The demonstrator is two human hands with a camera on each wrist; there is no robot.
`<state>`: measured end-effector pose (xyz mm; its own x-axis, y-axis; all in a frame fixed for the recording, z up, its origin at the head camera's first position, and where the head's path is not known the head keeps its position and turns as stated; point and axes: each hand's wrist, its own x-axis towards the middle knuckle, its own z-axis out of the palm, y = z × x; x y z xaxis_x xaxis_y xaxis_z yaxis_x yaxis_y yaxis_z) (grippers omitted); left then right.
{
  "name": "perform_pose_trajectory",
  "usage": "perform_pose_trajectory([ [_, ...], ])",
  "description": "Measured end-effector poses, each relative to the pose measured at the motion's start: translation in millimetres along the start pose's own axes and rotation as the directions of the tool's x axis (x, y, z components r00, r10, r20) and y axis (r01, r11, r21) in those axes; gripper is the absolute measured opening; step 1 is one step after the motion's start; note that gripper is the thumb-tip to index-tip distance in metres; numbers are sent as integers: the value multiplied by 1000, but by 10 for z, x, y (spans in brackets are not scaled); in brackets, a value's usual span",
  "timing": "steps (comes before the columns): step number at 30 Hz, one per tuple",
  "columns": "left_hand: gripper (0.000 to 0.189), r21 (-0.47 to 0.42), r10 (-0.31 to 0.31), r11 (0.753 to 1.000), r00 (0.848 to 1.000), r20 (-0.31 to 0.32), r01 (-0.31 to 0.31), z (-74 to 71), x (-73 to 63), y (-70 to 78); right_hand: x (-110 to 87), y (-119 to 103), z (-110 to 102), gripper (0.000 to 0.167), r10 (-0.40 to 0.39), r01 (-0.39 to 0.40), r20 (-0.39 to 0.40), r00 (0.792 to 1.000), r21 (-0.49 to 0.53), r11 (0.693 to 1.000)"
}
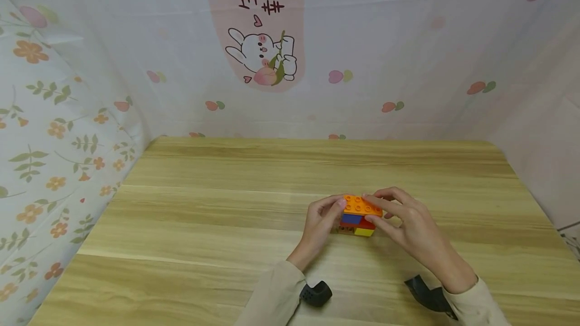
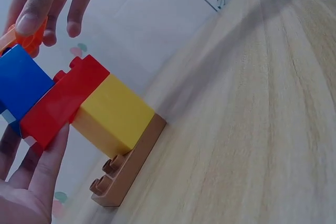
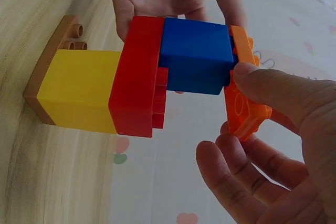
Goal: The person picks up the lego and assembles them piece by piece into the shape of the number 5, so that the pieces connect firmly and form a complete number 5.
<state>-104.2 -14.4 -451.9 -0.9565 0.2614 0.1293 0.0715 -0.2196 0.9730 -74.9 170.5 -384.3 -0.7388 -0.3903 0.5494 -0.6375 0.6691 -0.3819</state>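
Note:
A stack of toy building bricks stands on the table: a thin brown brick at the bottom, then a yellow brick, a red brick, a blue brick and a flat orange brick on top. The layers are offset, so the orange one overhangs the blue. My left hand holds the stack from the left side, fingertips at the red and blue bricks. With thumb and fingers, my right hand pinches the overhanging end of the orange brick, which sits slightly tilted on the blue studs in the right wrist view.
The wooden table spreads around the stack. Black curved pieces show at both sleeves. A printed cloth hangs behind the table, and a flowered cloth hangs at the left.

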Motion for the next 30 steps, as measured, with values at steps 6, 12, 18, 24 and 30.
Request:
perform_pose_trajectory([
  [6,27,7,-20,1000,1000,-17,20,9,-2,62,0,4,9,45,0,0,-1,1000,20,1000],
  [12,24,-9,2,1000,999,-33,-2,20,12,34,1,9,3,46,1,-1,-5,1000,41,999],
  [18,25,-19,4,1000,1000,-19,-5,8,28,1,3,14,-1,46,1,-1,0,1000,38,999],
  [24,26,-28,-18,999,1000,-11,18,-1,43,-2,4,17,-1,46,5,-5,3,1000,46,999],
  [30,25,-30,-20,999,1000,-20,20,11,36,23,3,16,-3,46,8,-9,7,1000,66,998],
])
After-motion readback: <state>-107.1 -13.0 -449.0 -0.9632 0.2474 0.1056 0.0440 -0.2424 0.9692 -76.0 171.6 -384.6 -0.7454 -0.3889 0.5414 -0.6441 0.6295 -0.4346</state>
